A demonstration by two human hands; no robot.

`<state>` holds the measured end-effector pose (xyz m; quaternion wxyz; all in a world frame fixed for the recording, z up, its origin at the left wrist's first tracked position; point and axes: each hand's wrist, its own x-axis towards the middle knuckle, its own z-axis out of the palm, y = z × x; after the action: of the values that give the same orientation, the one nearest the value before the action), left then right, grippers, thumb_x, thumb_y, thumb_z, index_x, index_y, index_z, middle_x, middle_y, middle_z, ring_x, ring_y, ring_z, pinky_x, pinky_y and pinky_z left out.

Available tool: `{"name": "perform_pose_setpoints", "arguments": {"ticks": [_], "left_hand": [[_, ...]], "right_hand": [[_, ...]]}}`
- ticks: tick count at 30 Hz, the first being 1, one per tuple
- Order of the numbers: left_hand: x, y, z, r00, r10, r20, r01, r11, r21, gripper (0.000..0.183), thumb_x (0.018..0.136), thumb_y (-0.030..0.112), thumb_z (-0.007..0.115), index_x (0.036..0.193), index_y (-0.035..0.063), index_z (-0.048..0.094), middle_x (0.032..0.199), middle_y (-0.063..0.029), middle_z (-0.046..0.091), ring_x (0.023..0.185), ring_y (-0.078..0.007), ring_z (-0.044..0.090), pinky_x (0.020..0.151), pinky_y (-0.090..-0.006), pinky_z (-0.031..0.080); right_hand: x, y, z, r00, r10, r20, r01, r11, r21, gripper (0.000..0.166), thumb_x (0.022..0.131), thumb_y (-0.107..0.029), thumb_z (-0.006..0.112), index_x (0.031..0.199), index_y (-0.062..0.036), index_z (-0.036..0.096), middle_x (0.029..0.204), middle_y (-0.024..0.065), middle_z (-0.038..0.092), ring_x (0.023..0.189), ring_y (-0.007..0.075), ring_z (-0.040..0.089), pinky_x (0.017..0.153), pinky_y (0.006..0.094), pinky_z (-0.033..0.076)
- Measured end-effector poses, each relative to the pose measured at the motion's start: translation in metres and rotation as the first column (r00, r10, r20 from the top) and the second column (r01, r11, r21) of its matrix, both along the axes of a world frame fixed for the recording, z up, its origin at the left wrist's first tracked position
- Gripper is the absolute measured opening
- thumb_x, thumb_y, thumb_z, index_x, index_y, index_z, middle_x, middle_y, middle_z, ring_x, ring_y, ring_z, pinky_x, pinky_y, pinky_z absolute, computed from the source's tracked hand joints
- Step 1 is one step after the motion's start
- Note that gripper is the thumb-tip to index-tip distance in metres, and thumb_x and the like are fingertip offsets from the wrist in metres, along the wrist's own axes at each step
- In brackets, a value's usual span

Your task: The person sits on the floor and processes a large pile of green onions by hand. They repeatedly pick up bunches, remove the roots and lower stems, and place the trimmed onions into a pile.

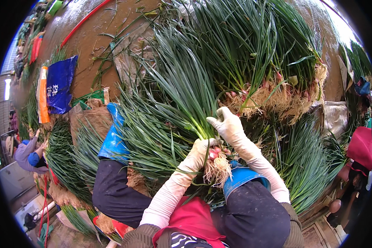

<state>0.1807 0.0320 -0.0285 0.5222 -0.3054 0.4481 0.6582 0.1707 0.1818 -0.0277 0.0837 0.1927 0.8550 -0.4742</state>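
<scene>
My left hand (201,151), in a pale glove, is closed around a bunch of green onions (201,121) just above their reddish bulbs (214,153). The pale, stringy roots (218,170) hang below the fist, between my knees, and the long leaves fan up and away to the left. My right hand (228,124), gloved too, is raised just right of the bunch. Its thumb and forefinger are apart with nothing visible between them; the other fingers are curled and partly hidden. A thin leaf loops close behind its fingertips.
Beyond my hands lies a large heap of onions (248,40), roots (279,99) facing me. More leaves (300,161) lie at right. My blue boots (114,133) flank the work. At left are a blue plastic sack (60,85) and a bending person (31,155); red cloth (361,147) shows far right.
</scene>
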Motion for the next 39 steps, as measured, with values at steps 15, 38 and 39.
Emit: {"name": "perform_pose_setpoints", "arguments": {"ticks": [15, 38, 39], "left_hand": [[0.002, -0.001, -0.013, 0.996, 0.067, 0.061, -0.067, 0.998, -0.005, 0.012, 0.083, 0.007, 0.06, 0.074, -0.0005, 0.062, 0.061, -0.0098, 0.061, 0.039, -0.015, 0.053, 0.034, -0.0236, 0.041], [0.009, -0.001, -0.023, 0.994, -0.071, -0.08, 0.064, 0.994, -0.086, 0.018, 0.083, 0.016, 0.061, 0.073, 0.0005, 0.062, 0.055, -0.0074, 0.058, 0.041, -0.0132, 0.052, 0.036, -0.0239, 0.039], [0.006, -0.005, -0.02, 0.992, -0.072, -0.103, 0.067, 0.996, -0.051, 0.018, 0.082, 0.016, 0.062, 0.075, 0.0001, 0.064, 0.056, -0.0067, 0.058, 0.041, -0.0119, 0.051, 0.037, -0.0225, 0.038]], "right_hand": [[-0.003, 0.005, 0.007, 0.743, 0.653, -0.148, -0.659, 0.752, 0.01, 0.018, 0.081, -0.014, 0.064, 0.096, -0.0063, 0.057, 0.093, 0.0139, 0.059, 0.086, 0.0322, 0.061, 0.074, 0.0403, 0.05], [0.009, -0.023, 0.015, 0.951, 0.292, 0.106, -0.291, 0.956, -0.026, 0.015, 0.093, -0.022, 0.059, 0.098, -0.0083, 0.056, 0.079, 0.0126, 0.063, 0.075, 0.0336, 0.063, 0.069, 0.0413, 0.05], [0.009, -0.019, 0.023, 0.983, 0.133, 0.124, -0.069, 0.902, -0.426, 0.016, 0.094, -0.023, 0.057, 0.093, -0.0078, 0.054, 0.068, 0.0044, 0.058, 0.058, 0.0206, 0.057, 0.055, 0.0344, 0.046]]}}
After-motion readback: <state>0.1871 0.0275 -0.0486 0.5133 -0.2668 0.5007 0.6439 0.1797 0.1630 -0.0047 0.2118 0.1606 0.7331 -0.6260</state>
